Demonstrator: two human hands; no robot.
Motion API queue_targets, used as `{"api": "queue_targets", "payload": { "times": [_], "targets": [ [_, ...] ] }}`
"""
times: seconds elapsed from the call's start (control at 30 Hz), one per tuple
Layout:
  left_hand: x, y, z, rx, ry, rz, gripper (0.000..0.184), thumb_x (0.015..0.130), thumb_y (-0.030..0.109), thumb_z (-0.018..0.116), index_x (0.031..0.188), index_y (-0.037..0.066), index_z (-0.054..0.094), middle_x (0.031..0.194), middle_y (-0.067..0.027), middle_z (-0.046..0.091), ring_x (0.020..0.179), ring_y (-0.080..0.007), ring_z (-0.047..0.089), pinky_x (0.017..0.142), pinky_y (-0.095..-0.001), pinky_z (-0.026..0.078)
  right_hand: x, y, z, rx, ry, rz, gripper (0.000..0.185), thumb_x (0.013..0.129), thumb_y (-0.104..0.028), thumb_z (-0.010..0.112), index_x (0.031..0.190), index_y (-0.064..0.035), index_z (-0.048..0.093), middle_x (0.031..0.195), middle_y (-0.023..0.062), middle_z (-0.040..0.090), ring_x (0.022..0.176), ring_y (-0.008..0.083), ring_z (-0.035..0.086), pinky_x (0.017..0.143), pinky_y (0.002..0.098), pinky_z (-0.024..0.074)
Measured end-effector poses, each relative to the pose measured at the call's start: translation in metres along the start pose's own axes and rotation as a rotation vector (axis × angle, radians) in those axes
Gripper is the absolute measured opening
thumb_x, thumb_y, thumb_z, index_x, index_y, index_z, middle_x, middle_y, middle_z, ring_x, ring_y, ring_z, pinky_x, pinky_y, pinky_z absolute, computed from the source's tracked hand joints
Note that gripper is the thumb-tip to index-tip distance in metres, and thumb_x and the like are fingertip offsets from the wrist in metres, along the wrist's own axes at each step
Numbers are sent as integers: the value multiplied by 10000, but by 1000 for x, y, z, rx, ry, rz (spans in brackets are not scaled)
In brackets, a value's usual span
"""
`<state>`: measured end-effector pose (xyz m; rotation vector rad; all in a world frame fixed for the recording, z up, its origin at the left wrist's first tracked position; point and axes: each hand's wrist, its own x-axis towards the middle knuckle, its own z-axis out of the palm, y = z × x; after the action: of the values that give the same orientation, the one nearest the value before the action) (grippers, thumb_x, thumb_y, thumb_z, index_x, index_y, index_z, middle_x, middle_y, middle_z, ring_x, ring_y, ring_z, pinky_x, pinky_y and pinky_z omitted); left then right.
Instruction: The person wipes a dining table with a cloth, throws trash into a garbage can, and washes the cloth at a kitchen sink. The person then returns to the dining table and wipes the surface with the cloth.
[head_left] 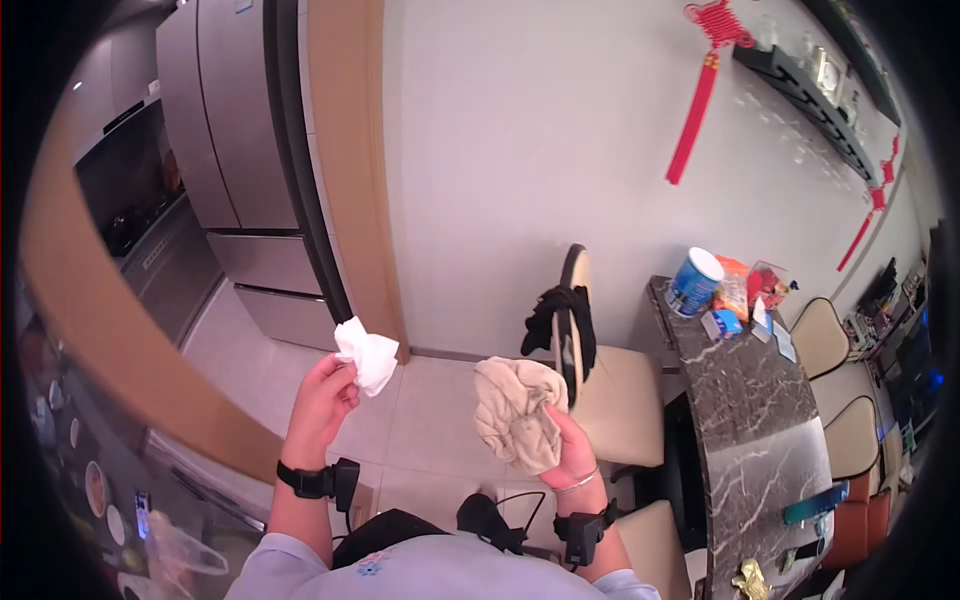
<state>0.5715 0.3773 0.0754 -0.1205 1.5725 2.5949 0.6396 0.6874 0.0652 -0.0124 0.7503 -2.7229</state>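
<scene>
Cloth (515, 405) and tissue (370, 358), one to each hand

The left hand (325, 400) pinches the tissue between thumb and fingertips, its free part fanning beyond them; something so thin likely needs only that. The right hand (575, 450) grips the cloth by its near side, thumb on top, other fingers mostly hidden, probably to support limp, bulky folds. Both hands reach forward, well apart, the chair (622, 405) just beyond the right grip.

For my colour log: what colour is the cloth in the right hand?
The cloth in the right hand is beige, seen best in the head view.
</scene>
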Motion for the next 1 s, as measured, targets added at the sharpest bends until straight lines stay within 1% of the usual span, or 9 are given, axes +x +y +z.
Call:
{"api": "queue_targets", "payload": {
  "times": [0.13, 0.23, 0.33, 0.4, 0.57, 0.63, 0.7, 0.77, 1.0],
  "targets": [
    [104, 4, -13, -19, 35, 62, 116, 875, 101, 597, 987, 78, 580, 779, 29, 564, 623, -49, 492, 561, -216, 392, 117, -31, -11, -16, -66, 32, 500, 933, -190, 508, 1369, 0, 354, 1341, 128, 480, 1212, 267, 495, 1034, 402, 386],
    [150, 16, -38, -37, 166, 176, 103, 876, 102, 602, 976, 83, 586, 776, 29, 570, 614, -49, 499, 554, -215, 395, 216, -47, -20, -104, -189, 163, 542, 916, -176, 544, 1383, -2, 329, 1343, 117, 475, 1218, 247, 487, 1032, 382, 387],
    [192, 43, -72, -60, 401, 220, 106, 879, 103, 603, 982, 83, 589, 779, 28, 579, 604, -51, 502, 543, -213, 397, 314, -56, 2, -220, -277, 288, 538, 918, -181, 544, 1380, -2, 335, 1327, 116, 485, 1212, 234, 492, 1027, 369, 391],
    [194, 55, -84, -74, 482, 283, 105, 880, 103, 604, 982, 79, 589, 774, 29, 581, 604, -50, 502, 535, -209, 398, 360, -52, 11, -228, -325, 415, 522, 920, -177, 542, 1371, -1, 349, 1313, 116, 496, 1198, 226, 503, 1024, 362, 394],
    [226, 98, -168, -128, 774, 395, 107, 885, 112, 601, 984, 75, 583, 762, 34, 567, 593, -48, 497, 533, -209, 405, 514, 27, 65, -295, -369, 688, 466, 929, -145, 523, 1348, 0, 382, 1283, 108, 521, 1166, 219, 530, 1003, 360, 419],
    [212, 106, -177, -141, 849, 427, 112, 886, 114, 600, 990, 75, 581, 760, 36, 563, 589, -47, 495, 534, -209, 410, 537, 45, 82, -313, -420, 781, 450, 933, -135, 515, 1344, -2, 391, 1269, 105, 532, 1155, 217, 539, 995, 358, 427],
    [207, 126, -225, -237, 969, 446, 127, 888, 123, 600, 1005, 80, 575, 759, 37, 559, 583, -47, 493, 543, -202, 420, 579, 93, 121, -331, -457, 845, 434, 936, -125, 507, 1339, -4, 399, 1255, 103, 543, 1144, 215, 548, 987, 355, 435],
    [208, 132, -268, -247, 1026, 490, 129, 890, 128, 598, 1008, 84, 572, 758, 38, 558, 587, -44, 493, 546, -197, 424, 618, 132, 151, -371, -518, 917, 418, 940, -118, 498, 1333, -7, 410, 1243, 100, 551, 1130, 212, 558, 978, 351, 445],
    [233, 231, -380, -327, 1186, 627, 139, 889, 127, 597, 1020, 86, 571, 752, 30, 573, 610, -54, 524, 559, -202, 443, 750, 282, 278, -439, -679, 1113, 405, 944, -133, 500, 1324, -14, 424, 1240, 97, 552, 1113, 197, 564, 956, 345, 459]
  ]
}}
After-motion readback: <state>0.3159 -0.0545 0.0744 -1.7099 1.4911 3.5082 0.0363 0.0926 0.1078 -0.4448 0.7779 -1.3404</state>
